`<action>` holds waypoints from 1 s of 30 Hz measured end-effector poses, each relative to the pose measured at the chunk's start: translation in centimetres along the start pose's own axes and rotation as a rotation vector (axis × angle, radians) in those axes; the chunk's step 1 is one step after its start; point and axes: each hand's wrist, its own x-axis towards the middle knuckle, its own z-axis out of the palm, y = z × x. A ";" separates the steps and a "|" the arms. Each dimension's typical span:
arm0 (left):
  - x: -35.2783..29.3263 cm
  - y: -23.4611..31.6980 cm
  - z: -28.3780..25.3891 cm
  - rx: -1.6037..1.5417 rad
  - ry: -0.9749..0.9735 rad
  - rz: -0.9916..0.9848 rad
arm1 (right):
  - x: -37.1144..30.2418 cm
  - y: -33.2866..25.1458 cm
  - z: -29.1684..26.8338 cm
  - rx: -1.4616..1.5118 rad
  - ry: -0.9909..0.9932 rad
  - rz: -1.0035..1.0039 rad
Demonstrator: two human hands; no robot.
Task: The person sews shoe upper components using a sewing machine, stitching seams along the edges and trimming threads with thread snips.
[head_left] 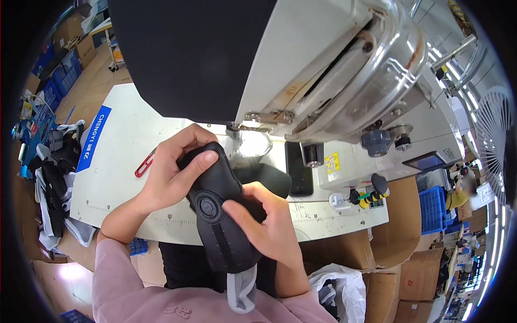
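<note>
You had the black padded piece [218, 215] grasped in both hands at the near edge of the desk [124, 161], just below the sewing machine [323, 81]. Your left hand [172, 172] wrapped its top, your right hand [266, 220] pinched its side. It wasn't yet under the needle, so stitching looked still ahead; the red snips [144, 164] lay untouched.

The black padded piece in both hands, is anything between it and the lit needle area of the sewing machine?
Nothing visible. The black padded piece is gripped by the left hand and right hand, and its top edge sits just before the lit needle area.
</note>
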 end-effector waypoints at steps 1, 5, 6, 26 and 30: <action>0.3 -0.6 0.1 -0.006 0.022 -0.054 | 0.3 0.4 -0.1 0.012 0.047 0.043; 2.2 -2.8 0.8 -0.021 0.069 -0.175 | 1.2 1.1 0.4 0.044 0.167 0.042; 2.5 -2.6 1.0 -0.037 0.119 -0.138 | 1.5 1.2 0.6 0.062 0.205 0.042; 6.5 -8.7 -1.3 0.318 0.019 0.065 | 3.8 2.9 3.2 0.134 0.468 0.057; 6.4 -8.6 -0.3 0.294 0.171 0.190 | 4.1 2.8 3.4 0.156 0.486 0.008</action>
